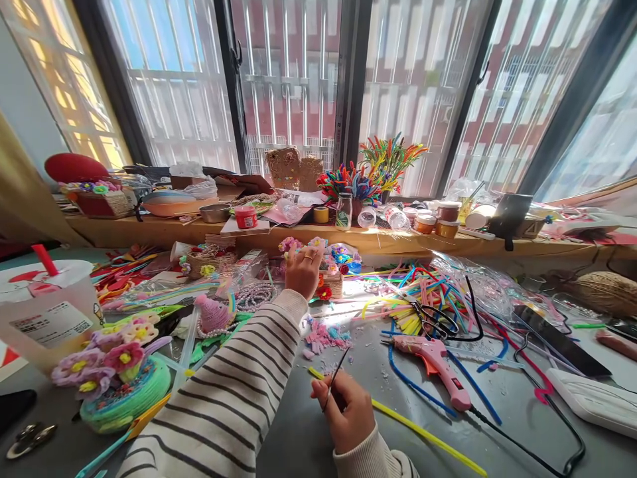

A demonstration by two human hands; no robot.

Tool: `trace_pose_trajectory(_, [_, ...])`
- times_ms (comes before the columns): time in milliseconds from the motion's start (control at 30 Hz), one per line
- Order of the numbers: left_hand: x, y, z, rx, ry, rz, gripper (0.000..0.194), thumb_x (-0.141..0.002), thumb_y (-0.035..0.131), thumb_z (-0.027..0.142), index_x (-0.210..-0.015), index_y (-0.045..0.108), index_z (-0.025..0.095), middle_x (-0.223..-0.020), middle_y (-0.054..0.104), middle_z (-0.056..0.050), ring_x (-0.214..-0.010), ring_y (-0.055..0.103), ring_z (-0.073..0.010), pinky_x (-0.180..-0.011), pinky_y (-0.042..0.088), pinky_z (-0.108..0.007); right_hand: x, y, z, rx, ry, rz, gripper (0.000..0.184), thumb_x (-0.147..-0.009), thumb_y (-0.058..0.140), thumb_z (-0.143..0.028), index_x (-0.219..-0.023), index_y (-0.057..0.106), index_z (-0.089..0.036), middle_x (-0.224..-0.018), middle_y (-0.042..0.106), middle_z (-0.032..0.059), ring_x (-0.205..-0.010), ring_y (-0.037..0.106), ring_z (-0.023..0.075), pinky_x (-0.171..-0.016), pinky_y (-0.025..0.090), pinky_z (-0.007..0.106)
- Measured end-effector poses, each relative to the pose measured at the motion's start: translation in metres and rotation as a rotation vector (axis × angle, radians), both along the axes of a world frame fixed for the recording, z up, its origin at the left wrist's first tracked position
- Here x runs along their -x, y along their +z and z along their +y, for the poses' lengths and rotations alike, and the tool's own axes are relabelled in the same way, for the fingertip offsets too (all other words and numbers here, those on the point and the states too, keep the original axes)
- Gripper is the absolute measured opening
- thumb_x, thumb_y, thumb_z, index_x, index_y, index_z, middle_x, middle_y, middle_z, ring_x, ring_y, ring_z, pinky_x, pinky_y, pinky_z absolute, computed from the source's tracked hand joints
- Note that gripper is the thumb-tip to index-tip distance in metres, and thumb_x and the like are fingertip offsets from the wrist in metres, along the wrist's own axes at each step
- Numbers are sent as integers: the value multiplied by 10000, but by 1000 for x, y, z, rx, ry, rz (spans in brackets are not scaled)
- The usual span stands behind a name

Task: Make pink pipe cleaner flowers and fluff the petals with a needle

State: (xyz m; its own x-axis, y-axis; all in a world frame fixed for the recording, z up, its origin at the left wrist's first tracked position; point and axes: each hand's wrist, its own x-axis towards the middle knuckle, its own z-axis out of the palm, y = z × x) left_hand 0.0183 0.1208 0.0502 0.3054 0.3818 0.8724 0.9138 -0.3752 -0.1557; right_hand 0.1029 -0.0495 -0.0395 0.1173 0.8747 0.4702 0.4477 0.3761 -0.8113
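My left hand (302,268), in a striped sleeve, reaches forward to a small basket of pipe-cleaner flowers (332,260); its fingers curl onto the flowers, and I cannot make out what they grip. My right hand (347,413) is low and near me, pinched shut on a thin dark wire stem (336,374) that points up and away. A yellow pipe cleaner (423,433) lies on the grey table beneath this hand. Pink and blue fluff scraps (324,335) lie between the two hands.
A pink glue gun (436,362) with black cord lies right of my hand, black scissors (434,320) on a heap of coloured pipe cleaners (413,295) behind it. A lidded cup (47,309), a flower-topped green piece (119,378) stand left. Jars line the wooden sill (348,236).
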Motion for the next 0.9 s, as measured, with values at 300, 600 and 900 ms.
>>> trace_pose_trajectory(300, [5, 5, 1, 29, 10, 86, 331, -709, 368, 112, -988, 537, 169, -856, 613, -67, -870, 501, -214, -931, 190, -451, 0, 0, -1, 17, 16, -23, 384, -739, 395, -411, -507, 566, -157, -450, 468, -5, -416, 397, 80, -416, 284, 184])
trace_pose_trajectory(600, [-2, -7, -1, 120, 12, 130, 313, -734, 329, 90, -967, 532, 143, -916, 602, -86, -1036, 416, -230, -955, 86, -506, 2, 1, -1, 18, 50, -41, 377, -736, 403, -400, -499, 568, -159, -439, 460, -13, -401, 385, 71, -403, 272, 181])
trace_pose_trajectory(900, [3, -35, 1, 197, 67, 137, 392, -772, 208, 53, -1053, 478, 91, -1072, 530, -131, -1150, 287, -198, -976, 88, -467, 1, 2, -2, -15, 47, -87, 403, -748, 386, -408, -489, 567, -158, -435, 458, -12, -394, 384, 68, -394, 275, 181])
